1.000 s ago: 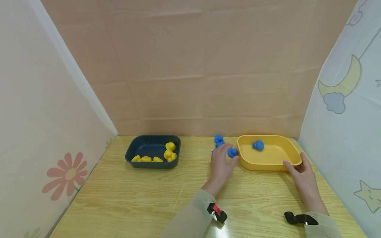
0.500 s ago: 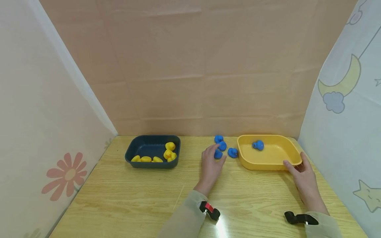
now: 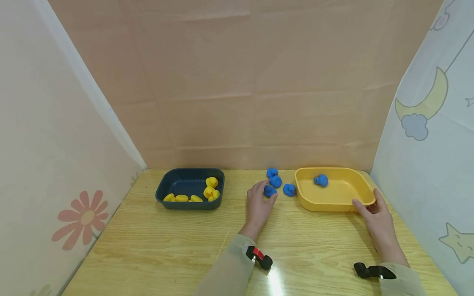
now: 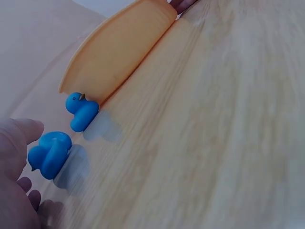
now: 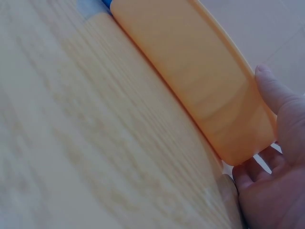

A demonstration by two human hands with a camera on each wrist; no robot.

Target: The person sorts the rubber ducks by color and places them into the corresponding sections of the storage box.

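Note:
My left hand [image 3: 257, 205] is low over the table, thumb and fingers spread around a blue rubber duck [image 3: 270, 191]. In the left wrist view, a narrow gap shows between the thumb and that blue duck [image 4: 51, 155]. Just right of it sits a second blue duck [image 3: 289, 190], close to the yellow tray [image 3: 326, 207]. Behind are two more blue ducks, one nearer [image 3: 275, 181] and one farther [image 3: 272, 172]. My right hand [image 3: 379, 226] grips the tray's front right corner, thumb at the rim and fingers around the outside. Inside the tray lies one blue duck [image 3: 321, 180].
A dark blue tray [image 3: 189, 172] stands at the back left, with several yellow rubber ducks [image 3: 209, 192] along its front and right side. Fabric walls rise behind the table [image 3: 166, 246] and on both sides.
My left hand has moved left, from beside the duck near the yellow tray to around the front left blue duck, which has shifted slightly left. My right hand has stayed on the tray.

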